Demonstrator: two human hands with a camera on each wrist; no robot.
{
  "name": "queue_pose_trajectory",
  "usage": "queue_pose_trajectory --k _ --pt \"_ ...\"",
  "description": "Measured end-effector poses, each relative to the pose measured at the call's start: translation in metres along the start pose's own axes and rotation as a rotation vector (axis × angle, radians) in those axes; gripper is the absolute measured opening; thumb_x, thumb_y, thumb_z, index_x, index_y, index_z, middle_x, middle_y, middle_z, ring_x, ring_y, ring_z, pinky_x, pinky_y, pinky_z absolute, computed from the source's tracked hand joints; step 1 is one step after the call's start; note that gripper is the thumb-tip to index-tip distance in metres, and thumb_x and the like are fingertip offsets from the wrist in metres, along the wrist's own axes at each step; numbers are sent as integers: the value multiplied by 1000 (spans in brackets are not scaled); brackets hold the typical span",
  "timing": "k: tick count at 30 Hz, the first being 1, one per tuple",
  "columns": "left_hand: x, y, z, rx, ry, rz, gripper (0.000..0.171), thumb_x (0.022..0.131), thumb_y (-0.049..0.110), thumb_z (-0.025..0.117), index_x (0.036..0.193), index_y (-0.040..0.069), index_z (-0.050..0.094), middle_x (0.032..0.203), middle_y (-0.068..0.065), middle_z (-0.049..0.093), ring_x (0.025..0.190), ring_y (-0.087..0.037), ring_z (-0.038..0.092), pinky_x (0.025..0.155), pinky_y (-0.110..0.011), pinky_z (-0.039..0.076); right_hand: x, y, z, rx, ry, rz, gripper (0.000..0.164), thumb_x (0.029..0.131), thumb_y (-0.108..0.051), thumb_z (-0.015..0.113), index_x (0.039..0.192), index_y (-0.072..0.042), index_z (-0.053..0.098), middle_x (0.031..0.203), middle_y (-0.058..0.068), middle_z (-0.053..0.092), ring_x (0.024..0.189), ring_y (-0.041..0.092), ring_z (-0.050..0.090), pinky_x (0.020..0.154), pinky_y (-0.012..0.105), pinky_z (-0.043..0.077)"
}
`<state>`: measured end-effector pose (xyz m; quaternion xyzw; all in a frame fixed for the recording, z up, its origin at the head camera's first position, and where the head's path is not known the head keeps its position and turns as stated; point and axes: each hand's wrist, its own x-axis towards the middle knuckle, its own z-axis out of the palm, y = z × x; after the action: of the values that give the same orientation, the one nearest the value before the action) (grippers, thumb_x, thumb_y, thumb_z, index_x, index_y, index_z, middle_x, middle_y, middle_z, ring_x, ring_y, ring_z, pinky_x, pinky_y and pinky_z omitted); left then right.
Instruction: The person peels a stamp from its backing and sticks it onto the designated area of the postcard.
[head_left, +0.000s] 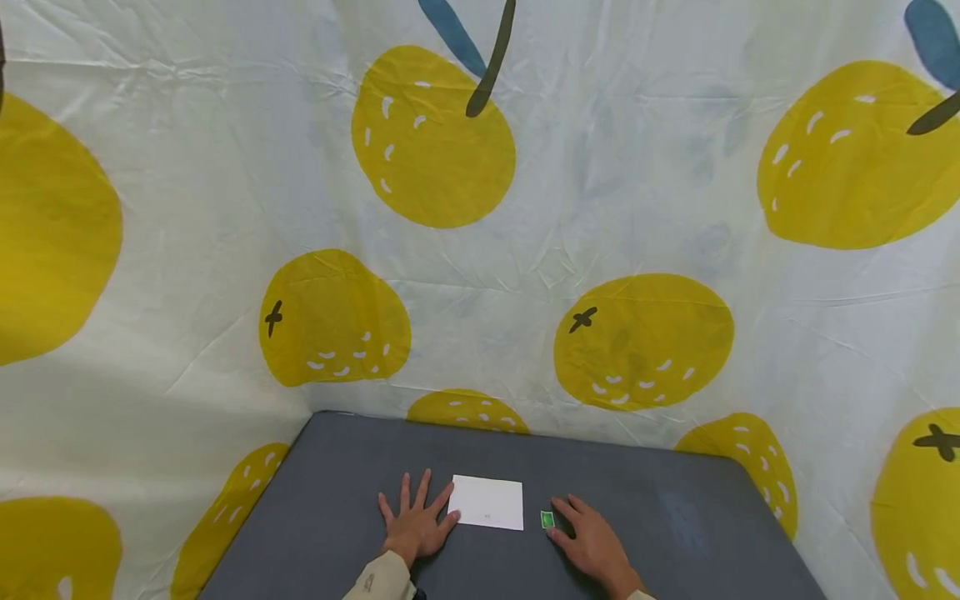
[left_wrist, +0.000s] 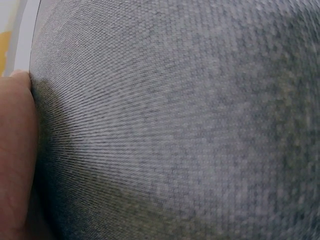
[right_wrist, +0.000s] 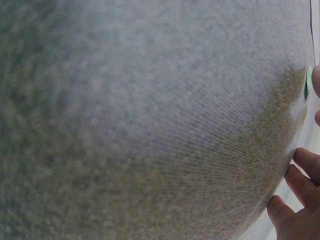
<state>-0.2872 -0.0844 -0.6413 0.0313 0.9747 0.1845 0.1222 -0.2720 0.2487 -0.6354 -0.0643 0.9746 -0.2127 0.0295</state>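
A white paper rectangle (head_left: 486,502), like a card or envelope, lies flat on the dark grey table with small grey marks near its front edge. My left hand (head_left: 417,527) rests palm down with fingers spread, the thumb and index fingertips at the paper's left edge. Right of the paper lies a small green stamp-like piece (head_left: 547,520) with a pale border. Around its right side are the thumb and index fingertips of my right hand (head_left: 592,540), which is relaxed. At the right wrist view's edge, fingers (right_wrist: 302,182) touch the table, and a sliver of green shows.
The dark grey cloth-covered table (head_left: 660,483) reaches back to a pale hanging sheet (head_left: 525,208) printed with yellow fruit. That sheet surrounds the table's back and sides. Mostly woven table surface (left_wrist: 175,110) fills the left wrist view.
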Motion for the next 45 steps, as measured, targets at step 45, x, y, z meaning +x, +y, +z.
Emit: queue_pose_trajectory --k 45 --pt "10 -8 16 3 45 -1 67 99 77 37 158 47 40 176 -2 18 164 -45 0 115 -84 -15 7 -6 0 -7 48 37 40 80 -34 88 116 -19 82 139 25 66 125 48 61 101 62 52"
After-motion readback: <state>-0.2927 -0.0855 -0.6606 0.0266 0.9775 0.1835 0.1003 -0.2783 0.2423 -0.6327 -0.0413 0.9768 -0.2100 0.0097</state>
